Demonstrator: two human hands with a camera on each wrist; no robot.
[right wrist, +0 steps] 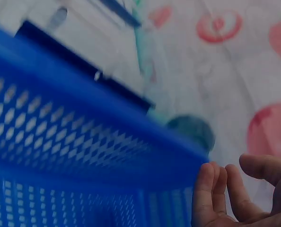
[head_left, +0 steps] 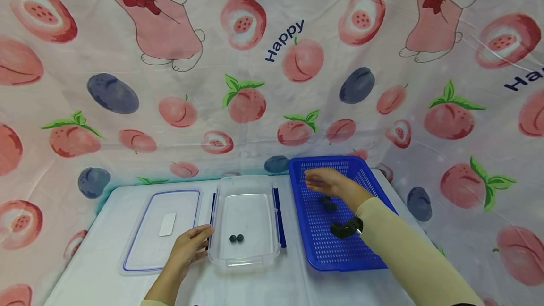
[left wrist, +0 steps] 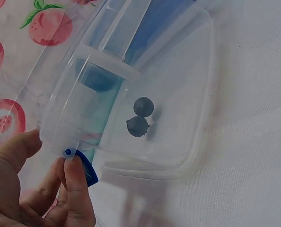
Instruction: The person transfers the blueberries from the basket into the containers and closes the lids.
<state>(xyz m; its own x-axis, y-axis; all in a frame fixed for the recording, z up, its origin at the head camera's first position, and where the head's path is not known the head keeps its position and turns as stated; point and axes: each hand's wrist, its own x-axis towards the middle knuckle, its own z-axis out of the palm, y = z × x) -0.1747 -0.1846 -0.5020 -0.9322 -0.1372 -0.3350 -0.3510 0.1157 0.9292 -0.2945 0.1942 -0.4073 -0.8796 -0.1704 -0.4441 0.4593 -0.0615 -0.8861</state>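
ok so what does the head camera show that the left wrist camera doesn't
Only the head view shows the blue perforated plastic basket with dark round berries in it, the right hand hovering open above them, and the flat clear lid with a blue seal on the white table. Only the left wrist view shows, close up, the left hand's fingertips on the small blue clip at the container's side. Both show the clear rectangular plastic container holding two dark round berries and the left hand at its edge.
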